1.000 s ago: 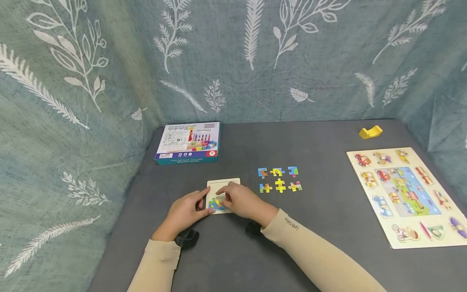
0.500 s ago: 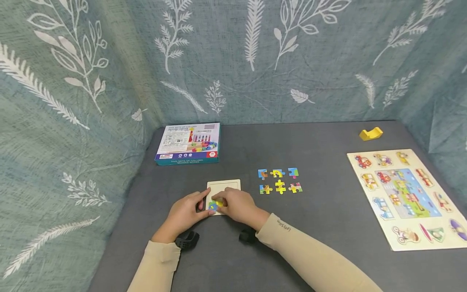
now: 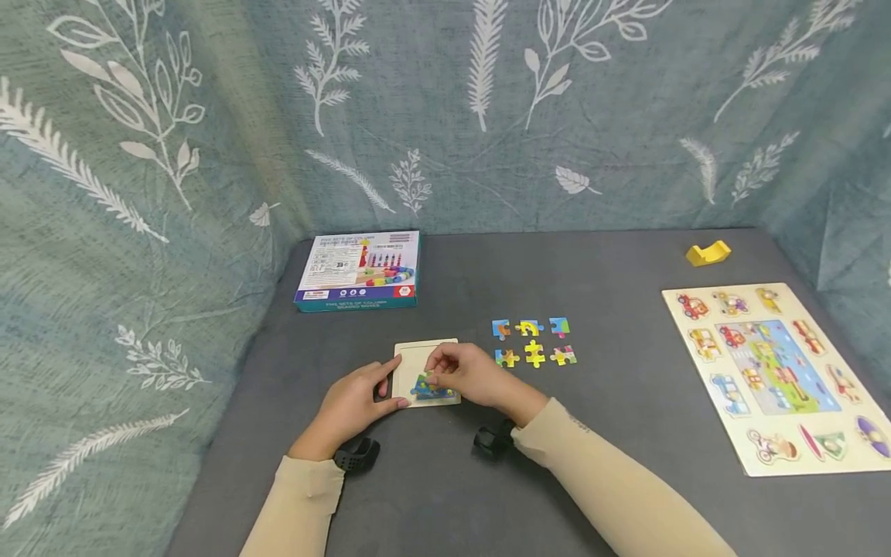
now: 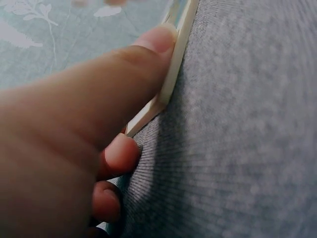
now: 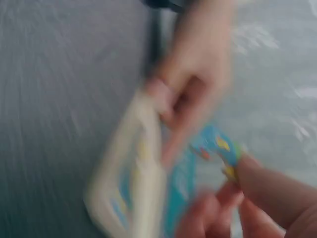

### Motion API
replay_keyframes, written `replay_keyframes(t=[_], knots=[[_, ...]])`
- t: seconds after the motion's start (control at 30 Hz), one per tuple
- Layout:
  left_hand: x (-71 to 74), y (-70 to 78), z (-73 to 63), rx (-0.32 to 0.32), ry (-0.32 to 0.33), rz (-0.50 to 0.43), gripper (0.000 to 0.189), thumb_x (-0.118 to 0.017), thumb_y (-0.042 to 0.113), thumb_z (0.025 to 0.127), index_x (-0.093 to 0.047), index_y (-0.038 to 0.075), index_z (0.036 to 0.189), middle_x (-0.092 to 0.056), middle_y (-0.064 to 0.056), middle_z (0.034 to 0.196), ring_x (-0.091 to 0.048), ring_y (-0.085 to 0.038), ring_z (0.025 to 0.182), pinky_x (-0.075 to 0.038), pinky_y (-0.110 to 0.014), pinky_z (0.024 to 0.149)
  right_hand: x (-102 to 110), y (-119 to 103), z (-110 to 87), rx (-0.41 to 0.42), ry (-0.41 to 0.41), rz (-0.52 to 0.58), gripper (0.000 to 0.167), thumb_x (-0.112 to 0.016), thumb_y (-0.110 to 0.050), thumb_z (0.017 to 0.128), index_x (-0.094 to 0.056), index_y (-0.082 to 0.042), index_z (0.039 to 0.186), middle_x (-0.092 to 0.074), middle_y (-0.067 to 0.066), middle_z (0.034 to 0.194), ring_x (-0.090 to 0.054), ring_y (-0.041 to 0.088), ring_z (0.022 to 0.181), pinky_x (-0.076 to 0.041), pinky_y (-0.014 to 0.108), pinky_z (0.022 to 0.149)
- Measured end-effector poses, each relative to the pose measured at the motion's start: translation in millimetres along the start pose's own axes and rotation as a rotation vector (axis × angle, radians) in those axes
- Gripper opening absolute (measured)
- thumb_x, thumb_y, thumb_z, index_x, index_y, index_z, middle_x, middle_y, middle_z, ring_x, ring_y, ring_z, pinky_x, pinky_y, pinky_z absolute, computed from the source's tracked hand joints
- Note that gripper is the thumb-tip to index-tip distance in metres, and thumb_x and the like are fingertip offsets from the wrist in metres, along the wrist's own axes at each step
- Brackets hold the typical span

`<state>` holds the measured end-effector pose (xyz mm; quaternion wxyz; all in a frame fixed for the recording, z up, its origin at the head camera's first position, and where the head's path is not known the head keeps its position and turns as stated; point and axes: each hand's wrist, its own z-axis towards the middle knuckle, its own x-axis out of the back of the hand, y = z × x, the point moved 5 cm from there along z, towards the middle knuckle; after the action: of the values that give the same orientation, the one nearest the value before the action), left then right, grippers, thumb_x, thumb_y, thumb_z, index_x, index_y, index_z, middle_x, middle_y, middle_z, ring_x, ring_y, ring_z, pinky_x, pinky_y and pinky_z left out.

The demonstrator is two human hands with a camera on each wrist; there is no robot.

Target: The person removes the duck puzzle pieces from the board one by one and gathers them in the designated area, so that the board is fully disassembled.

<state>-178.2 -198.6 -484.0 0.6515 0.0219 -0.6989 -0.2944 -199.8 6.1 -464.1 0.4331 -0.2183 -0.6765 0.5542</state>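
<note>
A small wooden puzzle tray (image 3: 415, 356) lies on the table in front of me, with blue and yellow pieces (image 3: 442, 394) along its near side. My left hand (image 3: 353, 404) holds the tray's left side, the thumb on the near rim and the index finger at the left edge. In the left wrist view the thumb (image 4: 153, 42) presses on the pale rim. Above the tray my right hand (image 3: 475, 374) pinches a blue and green jigsaw piece (image 5: 216, 143) between thumb and fingers, tilted up. The right wrist view is blurred.
Several loose jigsaw pieces (image 3: 534, 353) lie in two rows right of the tray. A boxed bead set (image 3: 358, 272) stands at the back left. Far right are a large wooden peg puzzle board (image 3: 703, 406) and a yellow curved block (image 3: 708, 254).
My right hand has lifted a jigsaw piece up from the tray's near left corner and shifted slightly right and away. The left hand stays in place on the tray.
</note>
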Motion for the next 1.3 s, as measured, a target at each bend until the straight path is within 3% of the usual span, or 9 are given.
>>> replay_keyframes(t=[0.17, 0.3, 0.43, 0.6, 0.87, 1.07, 1.3], knots=[[-1.0, -1.4, 1.3, 0.027, -0.015, -0.008, 0.08, -0.089, 0.035, 0.085, -0.056, 0.005, 0.151, -0.043, 0.004, 0.078, -0.038, -0.011, 0.066, -0.03, -0.028, 0.06, 43, 5, -29.8, -0.069, 0.023, -0.063, 0.006, -0.072, 0.003, 0.097, -0.07, -0.002, 0.1, -0.064, 0.002, 0.082, -0.063, 0.021, 0.069, -0.048, 0.028, 0.06], [-1.9, -2.3, 0.3, 0.018, -0.023, -0.002, 0.081, -0.089, 0.036, 0.085, -0.055, 0.004, 0.152, -0.043, 0.004, 0.078, -0.037, -0.01, 0.066, -0.029, -0.027, 0.059, 60, 23, -52.0, -0.106, 0.06, -0.194, 0.013, -0.074, 0.008, 0.092, -0.071, -0.004, 0.094, -0.064, -0.002, 0.077, -0.061, 0.013, 0.066, -0.049, 0.027, 0.059], [-1.9, -3.7, -1.9, 0.022, -0.022, 0.01, 0.081, -0.089, 0.037, 0.085, -0.055, 0.005, 0.152, -0.042, 0.004, 0.078, -0.036, -0.01, 0.065, -0.028, -0.027, 0.059, 58, 33, -63.7, -0.072, 0.076, -0.37, 0.015, -0.083, 0.001, 0.088, -0.074, -0.005, 0.099, -0.061, -0.005, 0.081, -0.056, 0.008, 0.071, -0.049, 0.028, 0.067], [-2.1, -3.3, -0.3, 0.016, -0.017, 0.002, 0.08, -0.088, 0.036, 0.086, -0.055, 0.004, 0.152, -0.042, 0.004, 0.079, -0.037, -0.01, 0.065, -0.029, -0.027, 0.059, 49, 31, -70.2, -0.062, 0.075, -0.569, 0.031, -0.091, -0.013, 0.083, -0.076, -0.007, 0.11, -0.053, -0.004, 0.089, -0.053, 0.01, 0.076, -0.048, 0.03, 0.072], [-3.8, -1.2, 1.8, 0.013, -0.019, -0.004, 0.08, -0.088, 0.036, 0.086, -0.056, 0.004, 0.151, -0.043, 0.004, 0.078, -0.037, -0.009, 0.066, -0.03, -0.027, 0.059, 53, 29, -76.2, -0.045, 0.064, -0.636, 0.031, -0.091, -0.012, 0.083, -0.076, -0.009, 0.11, -0.05, -0.003, 0.088, -0.05, 0.012, 0.076, -0.047, 0.031, 0.072], [-2.9, 0.6, 2.0, 0.008, -0.023, -0.006, 0.08, -0.089, 0.035, 0.086, -0.055, 0.004, 0.152, -0.042, 0.004, 0.078, -0.037, -0.01, 0.065, -0.03, -0.028, 0.06, 34, 1, -66.8, 0.032, 0.083, -0.607, 0.03, -0.089, -0.018, 0.086, -0.077, -0.011, 0.113, -0.054, -0.003, 0.092, -0.055, 0.011, 0.077, -0.046, 0.027, 0.066], [-1.6, 0.0, 0.4, -0.007, -0.001, 0.006, 0.078, -0.089, 0.035, 0.085, -0.058, 0.004, 0.15, -0.042, 0.005, 0.078, -0.037, -0.009, 0.065, -0.031, -0.028, 0.059, -16, -14, -18.7, 0.045, 0.02, -0.599, 0.033, -0.074, -0.022, 0.1, -0.073, -0.005, 0.129, -0.057, 0.001, 0.088, -0.053, 0.012, 0.069, -0.047, 0.027, 0.066]])
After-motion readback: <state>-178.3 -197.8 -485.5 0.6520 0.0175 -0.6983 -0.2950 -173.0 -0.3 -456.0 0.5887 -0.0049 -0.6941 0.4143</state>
